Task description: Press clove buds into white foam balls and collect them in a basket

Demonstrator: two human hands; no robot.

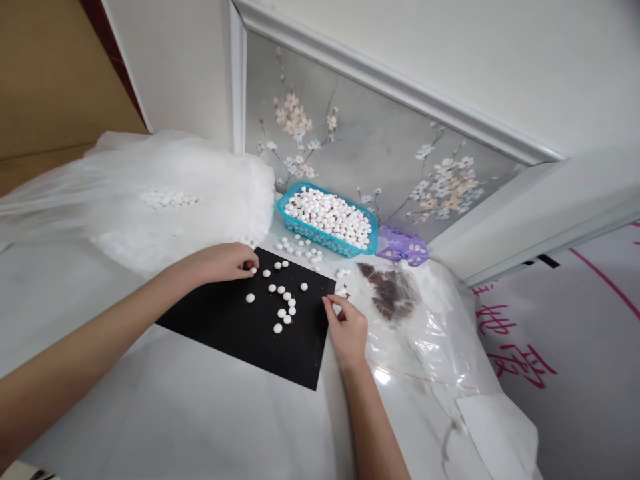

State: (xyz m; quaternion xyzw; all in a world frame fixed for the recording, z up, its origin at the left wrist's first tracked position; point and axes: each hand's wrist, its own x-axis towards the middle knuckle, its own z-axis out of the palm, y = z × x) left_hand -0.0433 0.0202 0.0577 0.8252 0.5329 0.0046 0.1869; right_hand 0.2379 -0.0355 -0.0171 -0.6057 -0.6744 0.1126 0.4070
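A black sheet (pixel 235 327) lies on the white table top (pixel 150 413), with several white round beads (pixel 280 300) scattered on it and tiny dark specks among them. My left hand (pixel 220 263) rests at the sheet's upper edge, its fingers curled beside a bead. My right hand (pixel 347 330) sits at the sheet's right edge, thumb and forefinger close together. Anything between them is too small to make out. Just beyond it, a clear plastic bag (pixel 400 333) holds dark brown pieces (pixel 389 290).
A turquoise plastic basket (pixel 325 233) full of white beads stands beyond the sheet, with loose beads in front of it. A translucent bag of white beads (pixel 150 200) lies at the left. A purple packet (pixel 403 245) sits against a floral wall panel (pixel 370 140).
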